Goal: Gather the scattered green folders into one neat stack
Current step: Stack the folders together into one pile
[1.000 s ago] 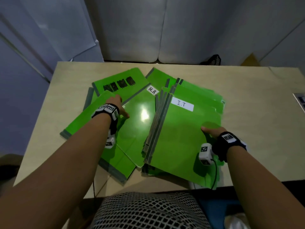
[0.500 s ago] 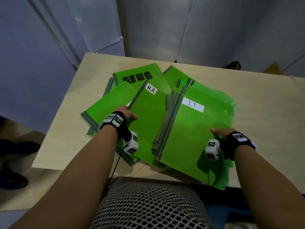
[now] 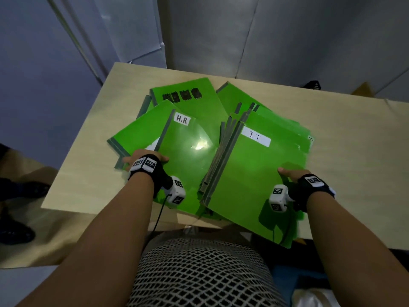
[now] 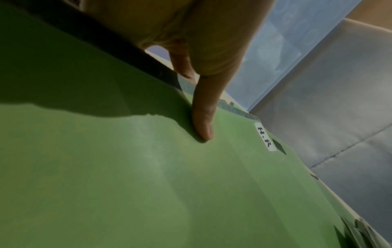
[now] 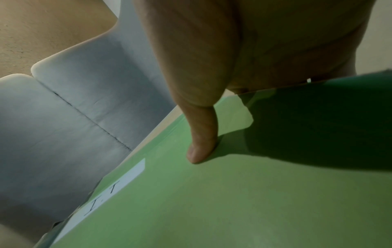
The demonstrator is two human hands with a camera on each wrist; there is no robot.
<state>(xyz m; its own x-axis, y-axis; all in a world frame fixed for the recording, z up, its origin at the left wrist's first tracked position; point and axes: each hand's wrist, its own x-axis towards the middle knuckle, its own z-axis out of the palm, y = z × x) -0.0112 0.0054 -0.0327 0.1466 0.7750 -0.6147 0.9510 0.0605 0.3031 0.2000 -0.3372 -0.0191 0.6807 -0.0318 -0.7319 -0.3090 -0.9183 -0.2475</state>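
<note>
Several green folders lie fanned across the wooden table (image 3: 345, 138). The folder labelled H.R (image 3: 188, 156) tops the left group, and the folder labelled I.T (image 3: 250, 173) tops a thicker pile on the right that overhangs the near table edge. My left hand (image 3: 145, 159) pinches the H.R folder (image 4: 191, 184) at its left edge, with the thumb (image 4: 203, 124) flat on the cover. My right hand (image 3: 292, 177) pinches the I.T folder (image 5: 233, 201) at its right edge, thumb (image 5: 201, 147) on top. The other fingers of both hands are hidden under the folders.
A folder with black scribbled marks (image 3: 183, 96) lies at the back left. Grey padded panels (image 3: 287, 36) stand behind the table. The person's patterned lap (image 3: 199, 273) is at the near edge. Bare table surface lies to the right and far left.
My left hand has slid back toward the near left edge of the H.R folder, and the left folders have swung closer to the I.T pile. My right hand keeps its hold.
</note>
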